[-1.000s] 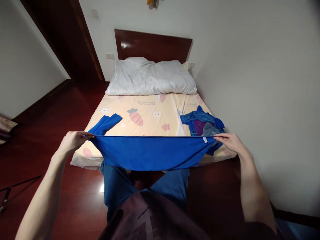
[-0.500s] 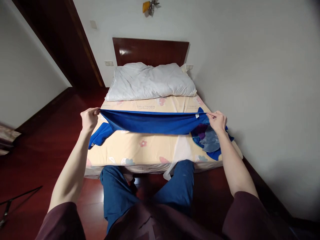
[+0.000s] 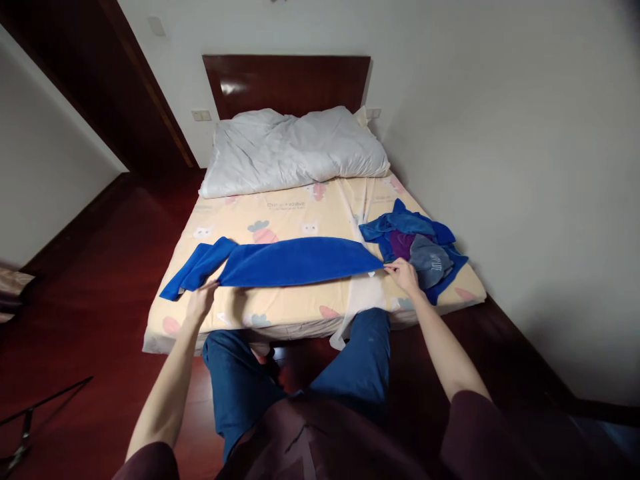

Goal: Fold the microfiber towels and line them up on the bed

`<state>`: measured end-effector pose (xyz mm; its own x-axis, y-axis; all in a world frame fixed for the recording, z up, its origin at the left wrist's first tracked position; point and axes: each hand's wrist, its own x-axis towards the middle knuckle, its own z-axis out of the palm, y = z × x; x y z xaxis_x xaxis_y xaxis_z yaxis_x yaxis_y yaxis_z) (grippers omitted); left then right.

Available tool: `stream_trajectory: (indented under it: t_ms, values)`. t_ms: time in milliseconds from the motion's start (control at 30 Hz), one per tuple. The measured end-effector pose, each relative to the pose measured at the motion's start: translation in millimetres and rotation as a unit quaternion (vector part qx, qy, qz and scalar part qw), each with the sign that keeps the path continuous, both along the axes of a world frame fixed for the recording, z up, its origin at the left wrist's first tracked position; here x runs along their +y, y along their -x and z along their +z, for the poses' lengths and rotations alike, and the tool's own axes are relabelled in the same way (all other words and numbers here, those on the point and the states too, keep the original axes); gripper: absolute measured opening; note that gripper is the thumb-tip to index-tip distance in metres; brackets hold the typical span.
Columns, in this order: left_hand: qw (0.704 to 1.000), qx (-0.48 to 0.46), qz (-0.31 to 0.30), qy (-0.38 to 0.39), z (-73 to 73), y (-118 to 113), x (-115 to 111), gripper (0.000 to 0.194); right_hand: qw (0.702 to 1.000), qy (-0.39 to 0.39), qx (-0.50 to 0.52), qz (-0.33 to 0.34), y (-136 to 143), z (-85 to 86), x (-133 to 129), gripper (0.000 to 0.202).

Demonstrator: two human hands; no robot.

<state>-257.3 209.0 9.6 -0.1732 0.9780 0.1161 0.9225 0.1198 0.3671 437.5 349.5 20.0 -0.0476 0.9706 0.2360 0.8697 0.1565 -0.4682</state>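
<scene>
A long blue garment [image 3: 300, 261] lies stretched crosswise over the lower half of the bed, its near edge pulled straight. My left hand [image 3: 201, 301] pinches the near left corner. At the other end, my right hand [image 3: 403, 276] is closed on the near right corner, where a small white tag shows. Two narrow blue cloth parts [image 3: 193, 270], like sleeves or legs, extend to the left past my left hand. Just beyond my right hand sits a crumpled heap of clothes [image 3: 434, 263] in blue, purple and grey, with pale lettering on the grey piece.
The bed [image 3: 285, 300] has a pale sheet with carrot and rabbit prints. A white quilt [image 3: 295, 150] is bunched against the dark wooden headboard [image 3: 287, 83]. A wall [image 3: 525, 200] runs along the right side. On the floor at lower left is a thin black stand [image 3: 45, 403].
Both hands have come down and nearer to me, and closer together. The blue garment, held up taut before, now rests lower over the sheet. The view has tilted down slightly.
</scene>
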Motion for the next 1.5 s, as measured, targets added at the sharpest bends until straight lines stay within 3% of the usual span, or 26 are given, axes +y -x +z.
stream_trajectory:
  t_ms: [100,200,300,500,700,767,833,967,1100,1200,1333,1500]
  values:
    - [0.994,0.022,0.013,0.11,-38.2,-12.3,-23.2,0.04,0.992,0.106,-0.062,-0.042,9.2,-38.6,-20.7,0.017]
    - [0.986,0.031,0.037,0.159,-58.1,-20.4,-41.9,0.037,0.982,0.149,-0.091,-0.066,11.4,-62.8,-35.7,0.016]
    - [0.989,0.029,0.048,0.139,-64.1,-21.4,-53.3,0.037,0.983,0.143,-0.091,-0.066,6.2,-72.1,-44.5,0.016]
    - [0.993,0.052,0.024,0.104,-64.4,-16.5,-67.7,0.04,0.983,0.155,-0.082,-0.055,-7.9,-74.4,-55.4,0.017]
    - [0.985,0.144,-0.045,0.087,-68.5,-23.2,-79.1,0.041,0.956,0.258,-0.126,-0.059,-4.2,-78.3,-55.4,0.027]
    - [0.984,0.152,-0.057,0.072,-67.6,-31.0,-71.4,0.034,0.957,0.245,-0.142,-0.063,9.9,-76.4,-49.8,0.029]
    - [0.986,0.146,-0.059,0.051,-64.8,-44.3,-54.5,0.034,0.972,0.185,-0.139,-0.05,35.6,-72.4,-42.5,0.03]
    - [0.991,0.117,-0.05,0.027,-58.8,-88.7,-1.7,0.047,0.991,0.073,-0.107,0.036,120.7,-66.3,-28.8,0.038]
    - [0.992,0.089,-0.06,0.065,-64.0,-134.9,47.2,0.056,0.984,0.089,-0.056,0.146,216.2,-78.4,-20.6,0.051]
    - [0.991,0.078,-0.042,0.098,-77.3,-150.8,70.5,0.062,0.974,0.119,-0.038,0.188,265.7,-99.5,-13.5,0.061]
    - [0.988,0.069,0.017,0.137,-99.0,-142.0,88.4,0.066,0.971,0.142,-0.078,0.176,289.2,-128.2,5.0,0.064]
    - [0.987,0.074,0.058,0.129,-115.1,-108.4,104.4,0.066,0.982,0.102,-0.097,0.126,254.7,-147.6,42.0,0.062]
